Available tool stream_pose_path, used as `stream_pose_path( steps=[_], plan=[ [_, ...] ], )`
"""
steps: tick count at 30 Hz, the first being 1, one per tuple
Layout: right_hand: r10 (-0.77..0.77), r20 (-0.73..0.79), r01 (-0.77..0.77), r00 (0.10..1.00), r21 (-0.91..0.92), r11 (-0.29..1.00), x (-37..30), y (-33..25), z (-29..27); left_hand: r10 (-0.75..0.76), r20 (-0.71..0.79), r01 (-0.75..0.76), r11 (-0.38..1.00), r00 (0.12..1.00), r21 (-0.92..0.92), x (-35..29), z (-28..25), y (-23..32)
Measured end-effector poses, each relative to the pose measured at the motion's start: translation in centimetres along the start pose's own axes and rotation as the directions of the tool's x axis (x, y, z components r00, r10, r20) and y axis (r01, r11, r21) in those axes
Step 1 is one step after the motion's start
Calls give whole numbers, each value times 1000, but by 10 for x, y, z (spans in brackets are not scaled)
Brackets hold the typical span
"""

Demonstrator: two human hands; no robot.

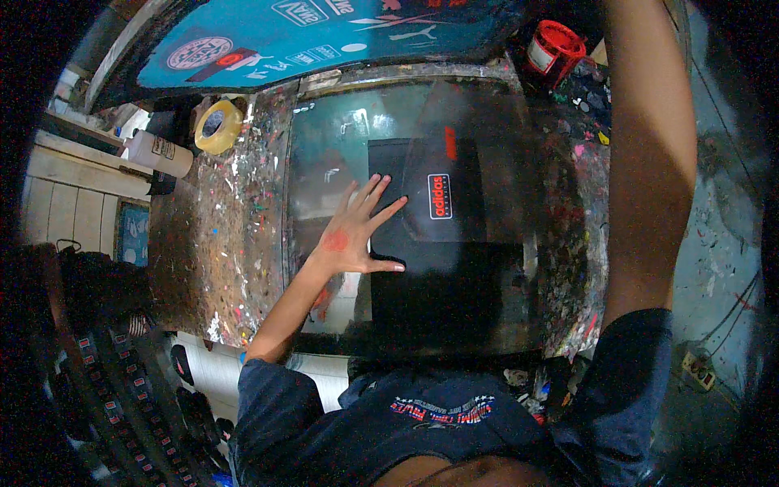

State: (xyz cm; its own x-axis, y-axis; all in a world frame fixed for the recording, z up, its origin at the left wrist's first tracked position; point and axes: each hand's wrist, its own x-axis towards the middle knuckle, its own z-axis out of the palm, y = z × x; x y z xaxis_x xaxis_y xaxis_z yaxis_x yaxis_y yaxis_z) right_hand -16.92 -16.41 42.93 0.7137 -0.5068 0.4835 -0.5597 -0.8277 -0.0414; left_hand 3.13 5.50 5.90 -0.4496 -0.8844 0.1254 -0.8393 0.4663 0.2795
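My left hand [353,231] lies with its fingers spread at the left edge of a flat black piece, perhaps cloth [438,300]. A red smear marks the back of that hand. The black piece rests on a glass plate [324,122] set on the worktable. On the black surface, right of my fingertips, sits a small red and white printed label design [439,196], with a smaller red mark above it. My right arm stretches up along the right side, and its hand is beyond the upper edge. Above the glass leans a raised blue printing screen [324,53] with pale and red designs.
A roll of yellowish tape [219,127] and a white bottle [160,154] are at the left. A red paint tub [555,53] stands at the upper right. Paint spots cover the wooden tabletop [219,260]. A power socket [698,369] is at the lower right.
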Motion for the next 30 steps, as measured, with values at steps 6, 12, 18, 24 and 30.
stream_pose_path(
  steps=[6, 12, 18, 24, 30],
  plan=[
    [35, 30, -36, 999, 7, 999, -5, -6, -3, 9, -37, -10, 1000, 999, -29, 1, -1, 2],
    [-10, -1, 10, 1000, -9, 1000, -2, 0, 0, -2, -41, 0, 999, 999, -44, -2, 0, 2],
    [-7, 70, 4, 998, 48, 999, 2, 1, -4, 49, -157, -46, 999, 986, 24, 0, -3, 9],
    [20, 6, -19, 1000, -44, 999, -8, 5, 3, -43, -358, -148, 861, 933, -487, 84, 13, 101],
    [14, -217, -24, 976, -46, 999, -141, -79, 68, -123, -831, 199, 980, 542, -15, 23, -89, 147]
  ],
)
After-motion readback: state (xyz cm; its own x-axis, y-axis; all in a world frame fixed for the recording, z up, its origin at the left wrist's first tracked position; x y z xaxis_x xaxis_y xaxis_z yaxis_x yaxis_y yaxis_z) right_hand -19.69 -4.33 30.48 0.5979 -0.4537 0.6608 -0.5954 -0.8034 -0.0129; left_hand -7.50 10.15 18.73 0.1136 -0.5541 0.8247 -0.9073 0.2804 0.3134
